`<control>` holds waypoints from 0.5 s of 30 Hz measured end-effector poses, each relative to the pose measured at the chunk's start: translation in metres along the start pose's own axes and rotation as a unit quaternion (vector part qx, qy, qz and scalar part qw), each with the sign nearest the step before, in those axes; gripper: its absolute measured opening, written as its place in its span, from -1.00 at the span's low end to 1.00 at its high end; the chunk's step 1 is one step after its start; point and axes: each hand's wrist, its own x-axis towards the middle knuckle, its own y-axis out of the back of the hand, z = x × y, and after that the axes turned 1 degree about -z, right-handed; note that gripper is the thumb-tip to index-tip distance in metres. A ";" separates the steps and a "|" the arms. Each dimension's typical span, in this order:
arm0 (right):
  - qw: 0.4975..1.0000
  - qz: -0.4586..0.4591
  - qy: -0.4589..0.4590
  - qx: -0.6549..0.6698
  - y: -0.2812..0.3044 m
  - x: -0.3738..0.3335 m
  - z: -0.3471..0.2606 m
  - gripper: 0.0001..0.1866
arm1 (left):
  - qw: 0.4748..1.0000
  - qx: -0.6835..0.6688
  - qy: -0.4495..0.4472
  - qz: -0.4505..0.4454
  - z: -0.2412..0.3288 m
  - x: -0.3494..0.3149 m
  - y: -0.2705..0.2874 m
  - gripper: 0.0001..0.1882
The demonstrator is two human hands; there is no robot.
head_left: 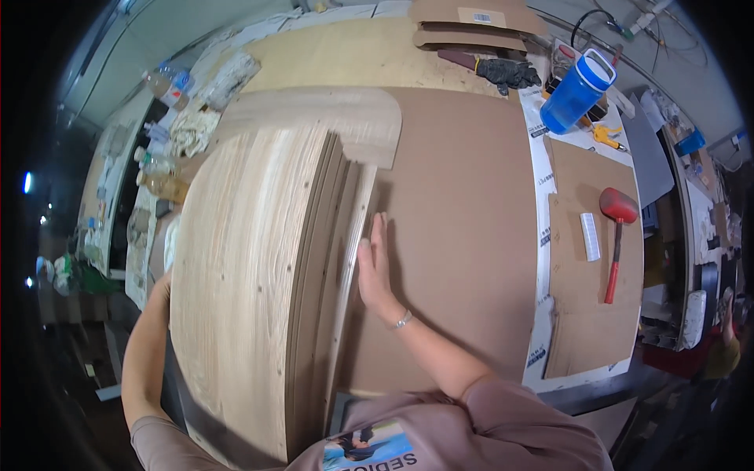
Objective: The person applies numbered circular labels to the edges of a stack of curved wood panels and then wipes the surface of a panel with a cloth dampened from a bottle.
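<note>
In front of me stands a stack of light wood-grain panels (236,228) with small holes dotted over the top face and a rounded left side. Along the right side of the stack runs a pale panel edge (351,263) with a row of holes. My right hand (377,271) lies against that edge, its fingers stretched out and the palm turned toward the stack. At the far left side of the stack, my left hand is hidden behind the wood; only the left forearm (145,361) and wrist show. Under the far end lies another wood-grain panel (377,118) with a rounded corner.
A brown board (463,235) covers the bench. On cardboard (589,337) at right lie a red mallet (619,208) and a small white block (590,237). Beyond are a blue bottle (577,94), a yellow air gun (606,135) and a black glove (506,74). Bottles (163,186) line the left.
</note>
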 end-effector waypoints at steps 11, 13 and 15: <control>0.983 0.009 0.148 0.106 0.012 0.126 -0.015 -0.34 | 0.998 -0.013 0.049 -0.039 0.009 0.057 -0.026 -0.24; 0.984 0.018 0.151 0.088 0.008 0.128 -0.012 -0.36 | 0.998 -0.024 0.051 -0.040 0.006 0.060 -0.028 -0.23; 0.988 0.031 0.147 0.047 0.007 0.127 -0.011 -0.42 | 0.997 -0.027 0.052 -0.040 0.004 0.061 -0.028 -0.22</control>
